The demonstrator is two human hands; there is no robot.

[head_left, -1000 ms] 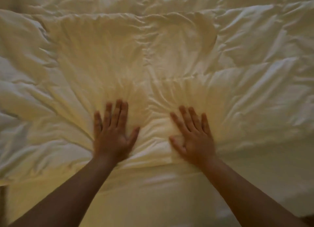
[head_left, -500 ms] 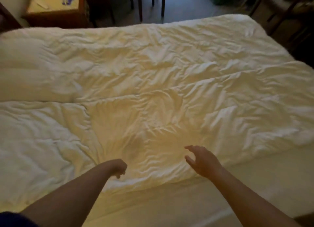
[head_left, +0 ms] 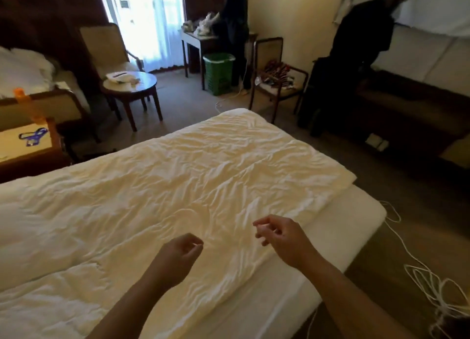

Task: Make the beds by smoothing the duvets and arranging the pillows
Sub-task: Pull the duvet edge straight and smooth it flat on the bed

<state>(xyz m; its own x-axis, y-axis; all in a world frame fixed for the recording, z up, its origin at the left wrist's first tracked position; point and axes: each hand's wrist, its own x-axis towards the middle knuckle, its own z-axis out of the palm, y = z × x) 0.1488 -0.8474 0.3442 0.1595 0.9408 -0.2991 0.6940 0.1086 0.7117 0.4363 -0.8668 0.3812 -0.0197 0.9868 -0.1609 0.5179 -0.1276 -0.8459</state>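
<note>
A wrinkled white duvet (head_left: 178, 176) lies spread over the bed, with a strip of bare mattress (head_left: 338, 237) showing along its near right edge. My left hand (head_left: 178, 254) hovers above the duvet near its front edge, fingers loosely curled and holding nothing. My right hand (head_left: 282, 237) is raised a little further right, over the duvet's edge, fingers relaxed and half bent, also holding nothing. No pillow on this bed is in view.
A wooden nightstand (head_left: 28, 148) stands left of the bed. Beyond are a round table (head_left: 132, 84), armchairs (head_left: 106, 49), a green bin (head_left: 218, 71) and two people (head_left: 234, 21) at the far wall. White cables (head_left: 427, 282) lie on the floor at right.
Both hands have lifted off the duvet, where they lay flat and pressing a second ago. My view has risen from the duvet to the whole bed and room.
</note>
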